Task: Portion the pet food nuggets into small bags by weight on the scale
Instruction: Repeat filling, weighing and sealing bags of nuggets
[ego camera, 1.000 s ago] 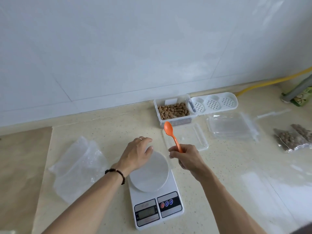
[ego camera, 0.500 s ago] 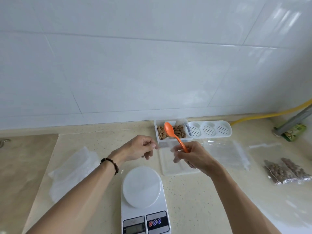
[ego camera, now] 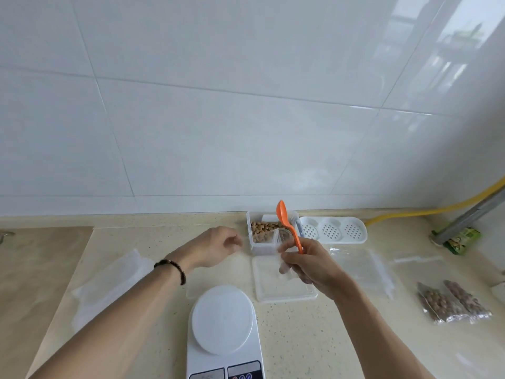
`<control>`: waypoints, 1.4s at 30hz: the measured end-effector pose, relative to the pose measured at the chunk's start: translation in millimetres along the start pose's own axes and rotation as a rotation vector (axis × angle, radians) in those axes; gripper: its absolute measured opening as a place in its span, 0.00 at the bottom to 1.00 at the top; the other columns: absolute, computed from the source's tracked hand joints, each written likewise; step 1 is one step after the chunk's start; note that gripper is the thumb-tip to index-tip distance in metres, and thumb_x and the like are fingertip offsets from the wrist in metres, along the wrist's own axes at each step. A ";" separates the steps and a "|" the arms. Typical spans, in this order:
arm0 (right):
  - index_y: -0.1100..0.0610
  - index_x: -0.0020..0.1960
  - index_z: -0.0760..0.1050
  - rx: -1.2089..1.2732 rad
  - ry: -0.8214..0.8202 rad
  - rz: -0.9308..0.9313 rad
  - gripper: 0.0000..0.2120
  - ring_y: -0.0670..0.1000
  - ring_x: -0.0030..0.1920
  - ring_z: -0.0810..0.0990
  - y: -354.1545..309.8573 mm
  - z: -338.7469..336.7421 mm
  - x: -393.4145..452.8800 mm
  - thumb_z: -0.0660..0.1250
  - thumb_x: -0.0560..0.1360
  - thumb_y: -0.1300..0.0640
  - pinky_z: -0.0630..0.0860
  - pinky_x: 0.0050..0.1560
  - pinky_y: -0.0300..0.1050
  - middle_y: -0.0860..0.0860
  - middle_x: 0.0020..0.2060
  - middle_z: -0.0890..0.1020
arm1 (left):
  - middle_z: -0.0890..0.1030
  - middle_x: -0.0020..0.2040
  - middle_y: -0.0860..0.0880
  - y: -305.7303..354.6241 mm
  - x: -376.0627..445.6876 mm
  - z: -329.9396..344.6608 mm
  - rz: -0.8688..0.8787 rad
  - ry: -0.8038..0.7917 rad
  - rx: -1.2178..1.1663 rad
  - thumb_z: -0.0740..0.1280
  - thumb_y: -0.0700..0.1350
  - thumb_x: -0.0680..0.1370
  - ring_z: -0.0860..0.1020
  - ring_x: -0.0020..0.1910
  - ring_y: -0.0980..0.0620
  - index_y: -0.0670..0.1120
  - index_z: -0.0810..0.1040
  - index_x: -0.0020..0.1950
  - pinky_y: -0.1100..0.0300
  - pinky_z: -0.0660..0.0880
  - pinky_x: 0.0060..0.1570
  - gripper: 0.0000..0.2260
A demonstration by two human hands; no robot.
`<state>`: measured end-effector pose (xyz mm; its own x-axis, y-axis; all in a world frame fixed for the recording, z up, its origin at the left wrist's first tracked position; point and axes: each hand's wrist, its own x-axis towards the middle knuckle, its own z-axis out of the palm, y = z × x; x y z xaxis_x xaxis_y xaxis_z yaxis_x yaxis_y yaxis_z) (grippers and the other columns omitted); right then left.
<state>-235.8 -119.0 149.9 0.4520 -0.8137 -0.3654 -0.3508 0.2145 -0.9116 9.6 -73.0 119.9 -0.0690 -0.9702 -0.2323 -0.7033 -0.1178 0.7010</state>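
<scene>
My right hand grips an orange spoon, bowl up, together with a small clear bag held above the counter. My left hand hovers left of the bag with loosely curled fingers and holds nothing. Behind the bag stands a clear box of brown nuggets. The white scale sits at the front with a bare round platform. Two filled bags of nuggets lie at the right.
The box's clear lid lies flat between box and scale. A white perforated tray sits by the wall, a stack of empty bags right of the lid, and crumpled plastic at the left. A yellow hose runs along the wall.
Both hands rose from the scale toward the nugget box. My left hand let go of the small bag and drew left; my right hand now holds bag and spoon. The camera tilted up.
</scene>
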 end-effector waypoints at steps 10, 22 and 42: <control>0.62 0.52 0.78 0.050 0.042 0.010 0.05 0.49 0.25 0.62 0.2 9.9 16.4 0.66 0.76 0.64 0.58 0.25 0.42 0.63 0.38 0.84 | 0.67 0.68 0.53 28.7 8.3 46.7 0.217 0.228 0.149 0.73 0.65 0.64 0.64 0.69 0.54 0.55 0.51 0.75 0.47 0.49 0.75 0.47; 0.64 0.46 0.76 -0.551 0.274 0.092 0.12 0.53 0.34 0.71 28.6 -31.3 77.9 0.54 0.75 0.69 0.77 0.33 0.53 0.54 0.33 0.72 | 0.71 0.56 0.54 -18.9 51.8 48.4 0.071 0.353 0.189 0.70 0.65 0.63 0.72 0.55 0.52 0.51 0.60 0.72 0.55 0.64 0.65 0.43; 0.56 0.53 0.72 -0.246 0.438 0.062 0.04 0.53 0.30 0.82 56.6 -30.9 132.8 0.60 0.80 0.62 0.81 0.34 0.51 0.55 0.40 0.80 | 0.76 0.56 0.48 -57.7 97.3 58.9 -0.052 0.436 0.348 0.71 0.65 0.64 0.74 0.57 0.47 0.51 0.61 0.73 0.49 0.65 0.66 0.42</control>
<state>-221.0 -231.6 55.6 0.0563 -0.9650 -0.2560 -0.5731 0.1787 -0.7998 1.7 -148.2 17.2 0.2194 -0.9713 0.0915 -0.8950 -0.1630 0.4153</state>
